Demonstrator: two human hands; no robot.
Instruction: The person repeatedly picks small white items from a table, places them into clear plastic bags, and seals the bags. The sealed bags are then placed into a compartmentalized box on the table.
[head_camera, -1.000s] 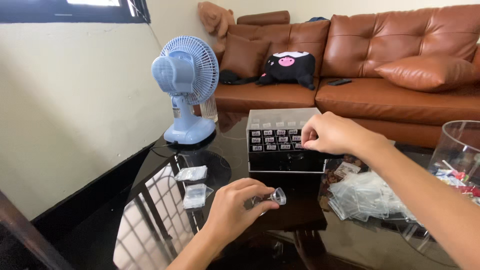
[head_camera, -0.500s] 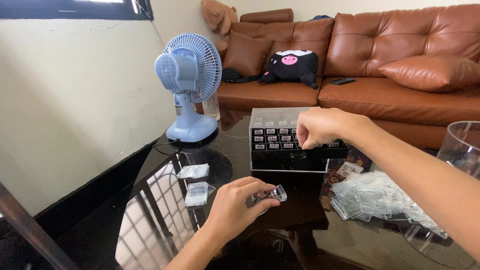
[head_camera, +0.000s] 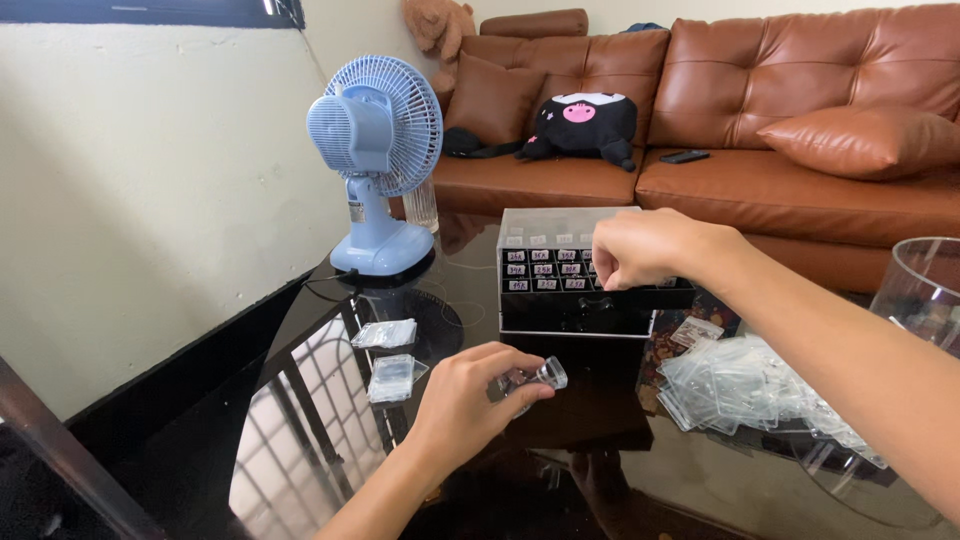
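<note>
While the shot looks down on a glossy black glass counter (head_camera: 330, 440), it goes like this:
Left hand (head_camera: 462, 405): grip pinched tight on a tiny clear plastic vial (head_camera: 535, 378), sticking out past thumb and fingertips, low over the counter.
Right hand (head_camera: 640, 248): grip curled together at the front of the drawer box (head_camera: 575, 275), can't tell if it's pinching anything.
Drawer box: clear boxy acrylic, rows of tiny dark labelled drawers, contents hidden.
Baggies (head_camera: 745, 385): crinkly clear pile, right of the vial.
Packets (head_camera: 390, 355): two small flat stacks, left of it.
Fan (head_camera: 375, 160): pale blue plastic, round grille.
</note>
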